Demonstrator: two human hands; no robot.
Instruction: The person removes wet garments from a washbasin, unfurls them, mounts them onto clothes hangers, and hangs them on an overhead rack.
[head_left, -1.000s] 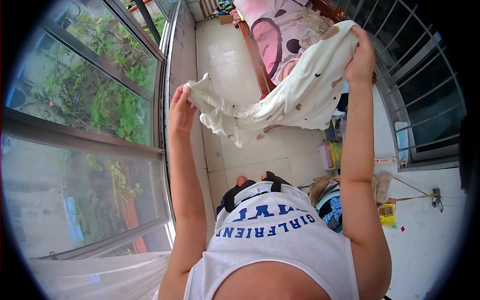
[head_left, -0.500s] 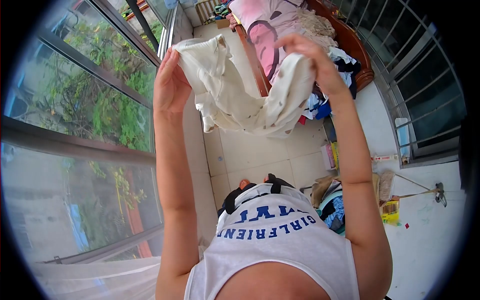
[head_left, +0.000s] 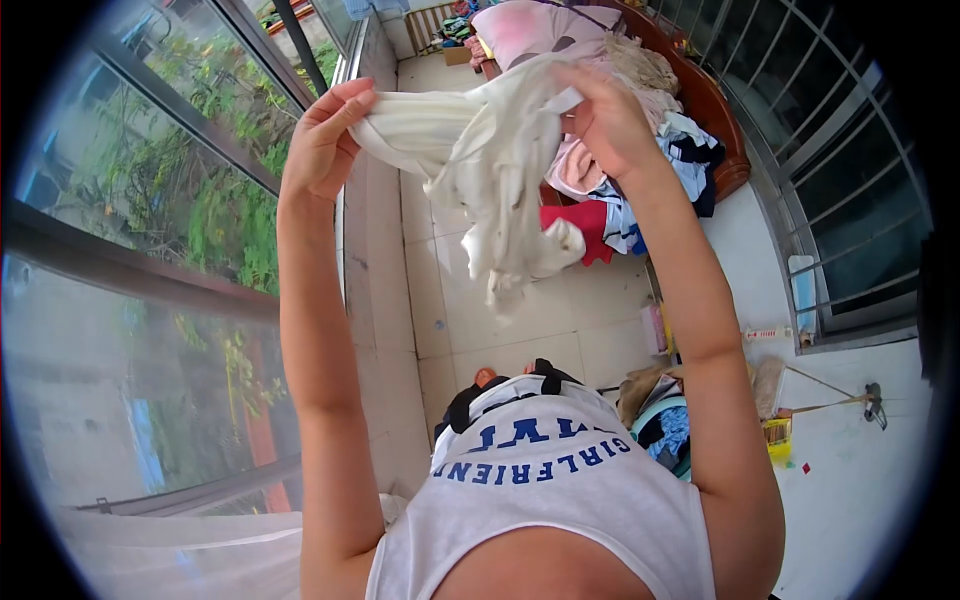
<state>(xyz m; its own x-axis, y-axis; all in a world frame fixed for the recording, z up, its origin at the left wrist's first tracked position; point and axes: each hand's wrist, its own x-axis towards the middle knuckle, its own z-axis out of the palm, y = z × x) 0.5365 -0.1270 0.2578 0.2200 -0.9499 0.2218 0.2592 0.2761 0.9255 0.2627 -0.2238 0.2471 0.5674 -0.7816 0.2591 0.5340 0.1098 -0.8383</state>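
Note:
A cream-white garment with small dark marks (head_left: 490, 170) hangs stretched between my two raised hands. My left hand (head_left: 328, 135) pinches its edge at the left, near the window. At the other end my right hand (head_left: 610, 120) grips the cloth near a small white tag, with some of its fingers hidden behind the fabric. The lower part of the garment dangles in bunched folds above the tiled floor (head_left: 500, 335). Which kind of garment it is, I cannot tell.
Windows (head_left: 150, 230) line the left side. A wooden bed (head_left: 735, 150) with a pink pillow (head_left: 520, 30) and heaped clothes (head_left: 690, 150) stands at the far right. Nearer, a teal basin (head_left: 655, 412) holds clothes by the right wall. Barred windows (head_left: 830, 170) are beyond.
The garment has turned and been pulled wider along its top edge, its folds now hanging lower in the middle. My left hand moved slightly left; my right hand has a new hold.

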